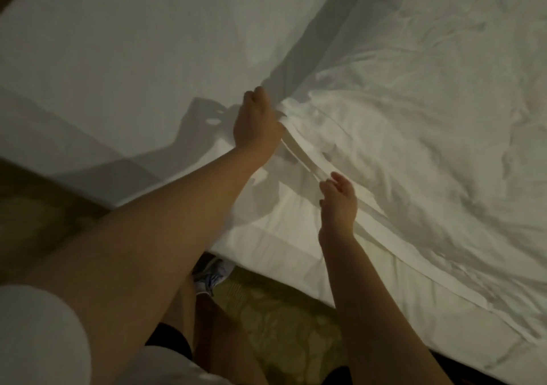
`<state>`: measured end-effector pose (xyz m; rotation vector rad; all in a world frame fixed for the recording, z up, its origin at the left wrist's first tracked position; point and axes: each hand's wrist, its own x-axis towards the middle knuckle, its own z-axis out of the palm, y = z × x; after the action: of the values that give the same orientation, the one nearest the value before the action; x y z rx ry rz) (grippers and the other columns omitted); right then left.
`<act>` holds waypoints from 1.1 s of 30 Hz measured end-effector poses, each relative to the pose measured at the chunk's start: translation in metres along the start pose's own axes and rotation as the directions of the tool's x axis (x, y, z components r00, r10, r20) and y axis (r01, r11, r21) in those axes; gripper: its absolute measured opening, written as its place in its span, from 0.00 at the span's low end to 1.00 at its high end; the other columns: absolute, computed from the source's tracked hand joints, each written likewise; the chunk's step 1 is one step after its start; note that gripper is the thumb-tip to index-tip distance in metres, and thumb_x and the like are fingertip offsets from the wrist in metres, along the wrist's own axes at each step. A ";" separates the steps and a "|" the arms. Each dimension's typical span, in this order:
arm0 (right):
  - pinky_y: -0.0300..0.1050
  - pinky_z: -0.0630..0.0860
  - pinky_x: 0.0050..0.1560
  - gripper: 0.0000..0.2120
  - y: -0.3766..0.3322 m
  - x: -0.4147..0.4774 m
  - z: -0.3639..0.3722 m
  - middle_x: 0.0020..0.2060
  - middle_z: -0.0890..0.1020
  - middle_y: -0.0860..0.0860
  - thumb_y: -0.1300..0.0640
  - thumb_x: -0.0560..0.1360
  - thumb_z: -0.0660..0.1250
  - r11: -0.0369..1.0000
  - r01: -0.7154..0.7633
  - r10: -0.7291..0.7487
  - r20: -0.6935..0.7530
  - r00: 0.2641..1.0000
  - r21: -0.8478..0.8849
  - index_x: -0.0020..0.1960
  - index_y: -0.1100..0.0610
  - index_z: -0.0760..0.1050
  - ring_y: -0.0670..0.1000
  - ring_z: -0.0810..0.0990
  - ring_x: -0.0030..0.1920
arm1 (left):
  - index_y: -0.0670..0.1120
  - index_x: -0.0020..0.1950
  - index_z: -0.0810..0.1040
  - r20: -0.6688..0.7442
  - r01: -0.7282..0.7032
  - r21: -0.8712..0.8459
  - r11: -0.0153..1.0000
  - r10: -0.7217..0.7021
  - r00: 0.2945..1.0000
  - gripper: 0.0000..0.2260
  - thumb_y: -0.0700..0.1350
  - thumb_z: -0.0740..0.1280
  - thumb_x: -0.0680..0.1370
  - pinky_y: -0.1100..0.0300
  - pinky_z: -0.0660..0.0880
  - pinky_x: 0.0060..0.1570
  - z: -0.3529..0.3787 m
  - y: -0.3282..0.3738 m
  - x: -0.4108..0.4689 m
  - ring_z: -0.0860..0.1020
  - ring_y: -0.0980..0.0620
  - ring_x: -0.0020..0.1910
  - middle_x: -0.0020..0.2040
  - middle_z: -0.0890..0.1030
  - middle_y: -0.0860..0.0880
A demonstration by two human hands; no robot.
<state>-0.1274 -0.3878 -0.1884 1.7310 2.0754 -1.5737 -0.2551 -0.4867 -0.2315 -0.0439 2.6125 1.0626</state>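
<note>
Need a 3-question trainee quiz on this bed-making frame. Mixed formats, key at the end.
1. True or false: the left hand and the right hand both hold the edge of the white duvet.
2. Which hand is stretched farther forward? A) left B) right
3. Fill in: left of the duvet lies a smooth white ___.

Key: 1 true; 2 A; 3 sheet.
</note>
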 end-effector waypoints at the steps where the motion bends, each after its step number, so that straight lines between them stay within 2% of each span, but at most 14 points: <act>1: 0.46 0.74 0.59 0.16 0.008 0.001 0.002 0.53 0.78 0.50 0.61 0.76 0.64 0.998 -0.059 0.059 0.016 0.998 0.008 0.64 0.55 0.73 0.50 0.77 0.53 | 0.40 0.64 0.66 0.031 -0.021 -0.018 1.000 0.022 0.999 0.19 0.41 0.66 0.76 0.54 0.69 0.49 0.003 -0.003 0.003 0.74 0.41 0.56 0.61 0.71 0.41; 4: 0.44 0.74 0.51 0.14 0.028 0.004 0.006 0.47 0.78 0.51 0.62 0.78 0.62 0.977 -0.209 0.205 0.087 0.975 0.050 0.62 0.57 0.73 0.48 0.76 0.46 | 0.41 0.64 0.67 0.133 -0.130 -0.094 0.987 0.142 0.981 0.16 0.43 0.64 0.77 0.54 0.69 0.50 0.013 -0.005 0.005 0.75 0.41 0.57 0.60 0.75 0.42; 9: 0.41 0.75 0.49 0.09 0.031 0.005 0.003 0.46 0.80 0.51 0.61 0.79 0.61 0.956 -0.227 0.223 0.046 0.974 0.187 0.59 0.57 0.75 0.48 0.79 0.47 | 0.40 0.57 0.70 0.077 -0.121 -0.264 0.957 0.146 0.986 0.11 0.41 0.65 0.77 0.58 0.69 0.41 0.013 -0.011 -0.002 0.76 0.45 0.47 0.51 0.77 0.44; 12: 0.41 0.76 0.45 0.07 0.014 0.011 0.004 0.43 0.81 0.52 0.59 0.79 0.63 0.911 -0.250 0.251 0.040 0.967 0.327 0.55 0.57 0.77 0.49 0.80 0.44 | 0.46 0.61 0.70 0.214 0.064 -0.425 0.903 0.032 0.976 0.12 0.42 0.64 0.78 0.63 0.72 0.42 0.010 -0.028 -0.009 0.75 0.51 0.48 0.52 0.76 0.51; 15: 0.41 0.76 0.40 0.06 -0.007 0.016 0.015 0.43 0.82 0.53 0.56 0.78 0.66 0.801 -0.364 0.311 0.189 0.931 0.475 0.52 0.57 0.77 0.49 0.80 0.42 | 0.49 0.61 0.71 0.296 0.250 -0.605 0.756 -0.077 0.952 0.13 0.38 0.59 0.79 0.59 0.75 0.49 0.007 -0.040 -0.008 0.76 0.49 0.53 0.53 0.76 0.51; 17: 0.37 0.73 0.33 0.09 -0.019 0.020 0.022 0.44 0.82 0.52 0.53 0.77 0.67 0.715 -0.423 0.307 0.293 0.905 0.557 0.54 0.58 0.76 0.47 0.78 0.36 | 0.49 0.64 0.71 0.298 0.227 -0.533 0.815 -0.070 0.952 0.13 0.41 0.60 0.80 0.57 0.75 0.51 0.008 -0.037 -0.002 0.76 0.49 0.53 0.54 0.76 0.52; 20: 0.32 0.62 0.23 0.09 -0.028 0.027 0.029 0.39 0.81 0.49 0.51 0.75 0.69 0.665 -0.428 0.252 0.355 0.900 0.613 0.52 0.55 0.75 0.42 0.69 0.28 | 0.47 0.65 0.71 0.297 0.141 -0.334 0.932 -0.038 0.954 0.13 0.44 0.60 0.80 0.59 0.72 0.49 0.010 -0.023 0.011 0.75 0.52 0.50 0.53 0.76 0.53; 21: 0.32 0.59 0.22 0.08 -0.029 0.029 0.030 0.36 0.79 0.48 0.51 0.75 0.69 0.649 -0.423 0.231 0.366 0.901 0.632 0.49 0.54 0.75 0.41 0.66 0.27 | 0.45 0.62 0.73 0.306 0.127 -0.272 0.954 -0.039 0.951 0.11 0.44 0.60 0.80 0.59 0.71 0.47 0.012 -0.020 0.017 0.75 0.50 0.50 0.52 0.77 0.51; 23: 0.32 0.56 0.20 0.09 -0.037 0.031 0.030 0.30 0.71 0.47 0.49 0.75 0.67 0.606 -0.417 0.194 0.383 0.903 0.678 0.41 0.53 0.72 0.41 0.63 0.25 | 0.43 0.46 0.74 0.293 0.050 -0.123 0.991 -0.012 0.956 0.06 0.41 0.59 0.79 0.56 0.68 0.42 0.008 -0.012 0.025 0.77 0.43 0.49 0.48 0.79 0.45; 25: 0.33 0.55 0.18 0.13 -0.056 0.029 0.026 0.24 0.64 0.46 0.51 0.77 0.66 0.574 -0.364 0.200 0.306 0.931 0.733 0.37 0.53 0.68 0.42 0.60 0.21 | 0.43 0.36 0.69 0.214 -0.071 -0.037 0.997 0.077 0.974 0.09 0.40 0.59 0.77 0.56 0.64 0.38 -0.007 -0.004 0.020 0.77 0.40 0.45 0.42 0.79 0.41; 28: 0.35 0.54 0.20 0.19 -0.076 0.013 0.024 0.20 0.60 0.45 0.56 0.80 0.62 0.735 -0.123 0.082 0.093 0.992 0.667 0.30 0.53 0.65 0.42 0.58 0.20 | 0.40 0.37 0.73 0.054 -0.284 -0.003 0.959 0.284 0.957 0.10 0.45 0.58 0.73 0.55 0.61 0.35 -0.031 -0.017 0.001 0.74 0.42 0.37 0.38 0.79 0.38; 30: 0.35 0.56 0.20 0.23 -0.049 -0.003 0.025 0.20 0.63 0.47 0.55 0.79 0.63 0.874 -0.128 0.100 0.085 0.991 0.468 0.25 0.53 0.67 0.42 0.60 0.19 | 0.40 0.40 0.75 0.155 -0.203 0.092 0.975 0.187 0.970 0.10 0.44 0.60 0.77 0.54 0.63 0.36 -0.033 -0.043 -0.013 0.77 0.40 0.41 0.42 0.80 0.37; 31: 0.35 0.58 0.21 0.22 -0.031 -0.006 0.024 0.22 0.65 0.48 0.54 0.79 0.65 0.900 -0.182 0.157 0.095 0.983 0.396 0.26 0.53 0.68 0.43 0.61 0.20 | 0.39 0.43 0.77 0.228 -0.144 0.126 0.982 0.113 0.967 0.10 0.44 0.60 0.78 0.54 0.65 0.38 -0.030 -0.052 -0.015 0.78 0.39 0.45 0.44 0.80 0.38; 33: 0.36 0.61 0.23 0.19 -0.012 -0.011 0.029 0.24 0.67 0.49 0.54 0.78 0.65 0.890 -0.256 0.237 0.097 0.967 0.376 0.30 0.56 0.69 0.44 0.63 0.22 | 0.39 0.46 0.79 0.293 -0.141 0.087 0.986 0.110 0.950 0.15 0.48 0.59 0.77 0.54 0.68 0.40 -0.027 -0.047 -0.015 0.79 0.40 0.47 0.46 0.81 0.39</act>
<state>-0.1482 -0.4140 -0.1884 1.9476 1.5155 -2.0142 -0.2421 -0.5405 -0.2405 0.2852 2.4262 0.8907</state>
